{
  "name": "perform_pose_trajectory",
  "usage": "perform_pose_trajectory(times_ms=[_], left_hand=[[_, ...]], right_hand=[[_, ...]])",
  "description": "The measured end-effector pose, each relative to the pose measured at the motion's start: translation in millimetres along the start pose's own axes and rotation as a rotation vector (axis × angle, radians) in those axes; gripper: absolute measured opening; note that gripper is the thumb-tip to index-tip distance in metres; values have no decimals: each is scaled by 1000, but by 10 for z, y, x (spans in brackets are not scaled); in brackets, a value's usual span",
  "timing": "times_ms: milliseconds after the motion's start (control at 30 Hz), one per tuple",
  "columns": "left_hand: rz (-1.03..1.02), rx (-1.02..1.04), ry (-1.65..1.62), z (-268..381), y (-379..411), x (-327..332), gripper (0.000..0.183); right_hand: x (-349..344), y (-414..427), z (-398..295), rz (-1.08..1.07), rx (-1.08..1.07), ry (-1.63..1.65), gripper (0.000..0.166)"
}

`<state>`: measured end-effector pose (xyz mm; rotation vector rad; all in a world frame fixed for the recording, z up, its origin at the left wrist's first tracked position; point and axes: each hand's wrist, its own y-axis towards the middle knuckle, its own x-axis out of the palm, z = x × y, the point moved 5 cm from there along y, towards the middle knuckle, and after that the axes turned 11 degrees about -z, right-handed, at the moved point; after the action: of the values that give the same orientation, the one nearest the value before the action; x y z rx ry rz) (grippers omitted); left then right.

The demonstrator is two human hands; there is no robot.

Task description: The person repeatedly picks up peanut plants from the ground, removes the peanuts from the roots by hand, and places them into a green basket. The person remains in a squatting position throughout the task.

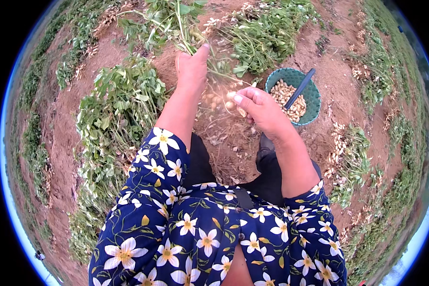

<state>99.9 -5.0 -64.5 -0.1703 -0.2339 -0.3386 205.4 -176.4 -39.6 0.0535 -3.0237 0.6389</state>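
Note:
My left hand (192, 69) is closed around the green stems of an uprooted peanut plant (181, 25), whose leaves spread out above the fist. The roots and pods hang back towards me. Between the thumb and fingers of my right hand (259, 107) are pale peanut pods (231, 100), near the root end of that plant. More pods (213, 101) dangle beside them, partly blurred. Just right of my right hand stands a green woven basket (312, 103) with a dark handle (300, 88). Loose peanuts (287, 94) lie in its bottom.
A long heap of pulled peanut plants (118, 107) lies to my left. Another leafy pile (264, 39) is ahead, beyond the basket. Plants with exposed pods (338, 143) lie to the right. Reddish bare soil (232, 157) and my dark shoe (265, 148) are below my hands.

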Motion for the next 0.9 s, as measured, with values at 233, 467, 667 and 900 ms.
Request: perform_pose_trajectory(times_ms=[233,467,667,900], left_hand=[[1,16,4,59,-49,43,20],[-18,11,44,50,-39,47,21],[117,-29,41,95,-26,-76,15],[20,-4,-5,20,64,-176,14]], right_hand=[[166,39,13,66,64,217,32],[138,-38,-219,432,-610,-959,29],[-284,-285,-377,714,-527,-650,20],[-1859,-902,-48,1126,-206,-470,32]])
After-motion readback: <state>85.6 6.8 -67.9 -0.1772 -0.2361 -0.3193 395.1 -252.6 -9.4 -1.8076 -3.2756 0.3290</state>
